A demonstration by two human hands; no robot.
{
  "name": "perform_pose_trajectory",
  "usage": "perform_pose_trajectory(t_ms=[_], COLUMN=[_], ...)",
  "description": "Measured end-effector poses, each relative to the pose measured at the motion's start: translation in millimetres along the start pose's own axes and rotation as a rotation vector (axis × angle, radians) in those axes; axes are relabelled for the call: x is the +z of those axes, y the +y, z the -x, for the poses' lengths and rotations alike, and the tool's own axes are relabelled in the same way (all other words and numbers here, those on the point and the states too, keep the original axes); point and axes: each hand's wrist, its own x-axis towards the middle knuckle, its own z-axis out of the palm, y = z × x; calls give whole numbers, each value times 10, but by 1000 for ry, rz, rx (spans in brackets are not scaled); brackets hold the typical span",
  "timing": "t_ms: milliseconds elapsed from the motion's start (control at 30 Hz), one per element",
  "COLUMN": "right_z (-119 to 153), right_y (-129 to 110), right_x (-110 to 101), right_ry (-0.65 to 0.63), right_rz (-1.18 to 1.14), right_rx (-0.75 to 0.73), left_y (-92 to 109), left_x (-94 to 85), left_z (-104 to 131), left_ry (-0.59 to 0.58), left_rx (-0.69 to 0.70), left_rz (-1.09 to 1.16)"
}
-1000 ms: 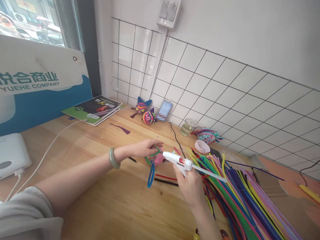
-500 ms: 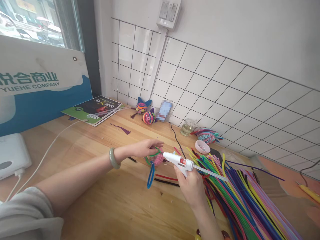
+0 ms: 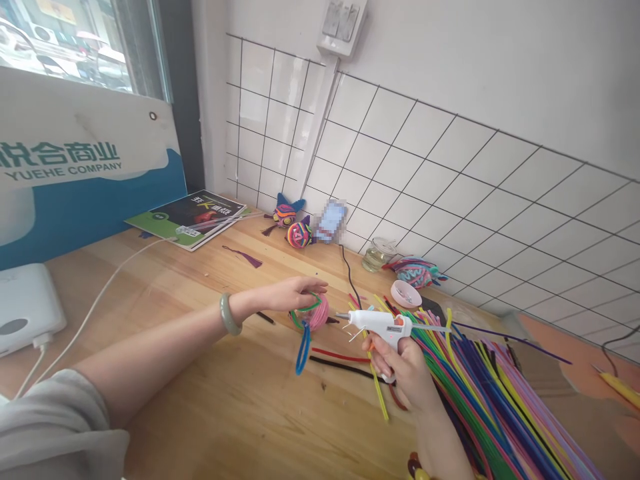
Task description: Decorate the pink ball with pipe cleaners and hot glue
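My right hand (image 3: 400, 363) is wrapped around the grip of a white hot glue gun (image 3: 377, 323), with a clear glue stick (image 3: 435, 328) running out of its back. The nozzle points left, a short gap from a pink ball (image 3: 319, 313) wound from pipe cleaners. Over the top of that ball my left hand (image 3: 306, 291) holds it against the table, fingers stretched across it and thumb partly hidden. A green pipe cleaner (image 3: 309, 304) curves over the ball beneath these fingers. From its front hangs a blue pipe-cleaner loop (image 3: 303, 350).
A large bundle of coloured pipe cleaners (image 3: 505, 400) covers the right side. Behind stand a pink bowl (image 3: 406, 293), a glass jar (image 3: 377, 255), finished fish-like crafts (image 3: 417, 271) and a phone (image 3: 331, 221). A purple tassel (image 3: 243, 257) and booklets (image 3: 193, 217) lie at back left.
The glue gun has moved right, away from the pink ball, and its nozzle has left the green pipe cleaner. My left hand stays almost in place on the ball.
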Motion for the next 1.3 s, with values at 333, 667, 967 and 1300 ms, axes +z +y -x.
perform_pose_trajectory(t_ms=[333, 667, 967, 1300], right_z=[-42, -88, -84, -62], right_y=[276, 268, 200, 125], right_x=[-22, 55, 118, 223], right_ry=[-349, -441, -260, 69], right_rz=[158, 321, 553, 763], right_rx=[184, 195, 147, -186], left_y=[-118, -188, -91, -11], left_x=[20, 12, 31, 51], left_z=[-60, -84, -74, -43], left_ry=[50, 82, 85, 41], left_rx=[-34, -148, -247, -288], left_rz=[175, 378, 495, 446])
